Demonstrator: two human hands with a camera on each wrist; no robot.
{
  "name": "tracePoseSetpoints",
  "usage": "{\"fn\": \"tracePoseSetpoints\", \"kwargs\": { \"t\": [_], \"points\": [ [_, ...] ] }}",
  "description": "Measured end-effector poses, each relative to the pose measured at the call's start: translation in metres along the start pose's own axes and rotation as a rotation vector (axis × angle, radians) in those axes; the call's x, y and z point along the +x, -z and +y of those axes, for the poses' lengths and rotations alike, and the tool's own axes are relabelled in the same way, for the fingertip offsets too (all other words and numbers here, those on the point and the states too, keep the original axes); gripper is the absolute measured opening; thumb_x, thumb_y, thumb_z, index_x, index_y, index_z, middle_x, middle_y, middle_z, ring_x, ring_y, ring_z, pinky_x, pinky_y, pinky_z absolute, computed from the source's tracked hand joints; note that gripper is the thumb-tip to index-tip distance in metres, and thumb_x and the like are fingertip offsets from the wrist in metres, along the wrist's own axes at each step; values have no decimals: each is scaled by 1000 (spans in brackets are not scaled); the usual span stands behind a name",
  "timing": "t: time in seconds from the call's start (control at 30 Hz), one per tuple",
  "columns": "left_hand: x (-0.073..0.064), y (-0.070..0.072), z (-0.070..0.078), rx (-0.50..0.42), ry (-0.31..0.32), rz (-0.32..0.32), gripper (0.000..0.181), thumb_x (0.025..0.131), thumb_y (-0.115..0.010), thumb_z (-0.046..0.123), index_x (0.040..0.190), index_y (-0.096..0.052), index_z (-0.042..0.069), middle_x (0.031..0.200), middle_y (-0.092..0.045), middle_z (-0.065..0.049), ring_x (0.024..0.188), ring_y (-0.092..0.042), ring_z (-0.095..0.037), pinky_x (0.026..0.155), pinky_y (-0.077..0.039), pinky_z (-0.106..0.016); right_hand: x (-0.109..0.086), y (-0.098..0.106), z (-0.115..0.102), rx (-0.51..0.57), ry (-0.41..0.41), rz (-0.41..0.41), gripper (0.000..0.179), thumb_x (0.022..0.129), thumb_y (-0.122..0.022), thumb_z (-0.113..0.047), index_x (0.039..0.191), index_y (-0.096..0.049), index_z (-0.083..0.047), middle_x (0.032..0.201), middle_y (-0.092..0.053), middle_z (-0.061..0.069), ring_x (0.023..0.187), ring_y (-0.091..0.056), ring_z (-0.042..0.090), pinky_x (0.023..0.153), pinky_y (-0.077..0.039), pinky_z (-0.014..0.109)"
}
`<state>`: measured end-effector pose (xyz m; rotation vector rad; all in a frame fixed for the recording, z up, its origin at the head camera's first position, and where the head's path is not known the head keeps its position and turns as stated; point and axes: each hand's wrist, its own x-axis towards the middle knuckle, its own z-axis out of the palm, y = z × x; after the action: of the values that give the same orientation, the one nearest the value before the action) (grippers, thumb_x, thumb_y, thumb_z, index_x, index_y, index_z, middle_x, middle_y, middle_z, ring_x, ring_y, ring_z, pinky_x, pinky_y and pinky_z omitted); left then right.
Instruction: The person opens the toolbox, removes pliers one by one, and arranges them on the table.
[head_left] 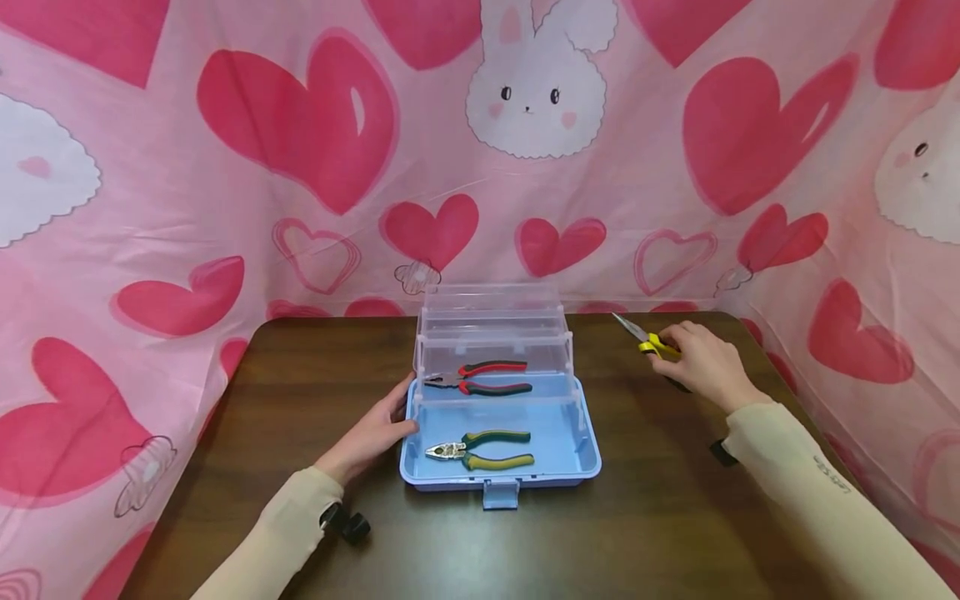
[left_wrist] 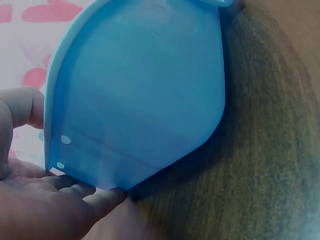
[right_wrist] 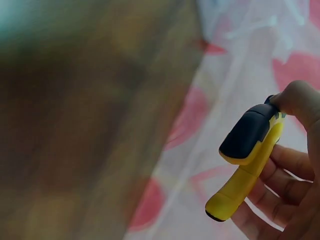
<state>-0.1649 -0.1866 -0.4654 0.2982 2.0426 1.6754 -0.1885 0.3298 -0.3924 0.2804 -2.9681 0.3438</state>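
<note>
My right hand [head_left: 705, 362] grips a pair of needle-nose pliers [head_left: 649, 342] by yellow-and-black handles, over the right part of the table. Their narrow metal jaws point to the back left; the right wrist view has the handle ends [right_wrist: 240, 182] between thumb and fingers. At the left side of the light-blue toolbox [head_left: 551, 425], my left hand [head_left: 375, 433] holds it, thumb at the rim and fingers along the outside wall [left_wrist: 135, 95]. Inside lie combination pliers with green-and-yellow handles [head_left: 483, 450]. Farther back, red-and-black handled pliers [head_left: 483, 377] show through clear plastic.
The toolbox's clear lid [head_left: 491, 323] stands raised at its back, its latch [head_left: 500, 495] hanging at the front. Brown wooden table [head_left: 315, 375] surrounds the box. A pink heart-patterned cloth [head_left: 442, 175] hangs close behind the table and along both sides.
</note>
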Motion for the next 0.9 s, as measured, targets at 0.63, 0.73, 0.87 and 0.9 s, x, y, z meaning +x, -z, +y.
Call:
{"fn": "tracePoseSetpoints", "kwargs": {
  "t": [0.63,0.73,0.87,0.9],
  "points": [
    [1,0,2,26,40,24,86,100,-61,8,168,-10,12,172,-15,-19,156,-21,-45,122,-26,-60,-52,-25,80,73,-345,-251,57,96,-68,-43,116,-63,10,101,-69,28,82,-65,41,67,-51,61],
    [0,-1,0,26,47,27,86,100,-61,8,168,-10,12,173,-15,-18,156,-22,-45,122,-26,-60,-54,-27,83,77,-380,-267,60,96,-67,-45,117,-62,11,103,-68,30,82,-65,42,69,-50,61],
    [0,-2,-1,20,48,24,85,100,-62,8,168,-11,14,173,-16,-16,156,-22,-44,122,-27,-59,-57,-29,85,86,-409,-280,61,97,-66,-47,116,-62,10,103,-68,30,81,-63,41,69,-50,60],
    [-1,-2,-1,18,46,23,85,100,-62,8,168,-11,14,173,-16,-16,156,-22,-44,122,-27,-59,-57,-29,85,89,-414,-287,60,97,-66,-47,116,-62,10,102,-68,29,81,-63,41,68,-49,59]
  ]
}}
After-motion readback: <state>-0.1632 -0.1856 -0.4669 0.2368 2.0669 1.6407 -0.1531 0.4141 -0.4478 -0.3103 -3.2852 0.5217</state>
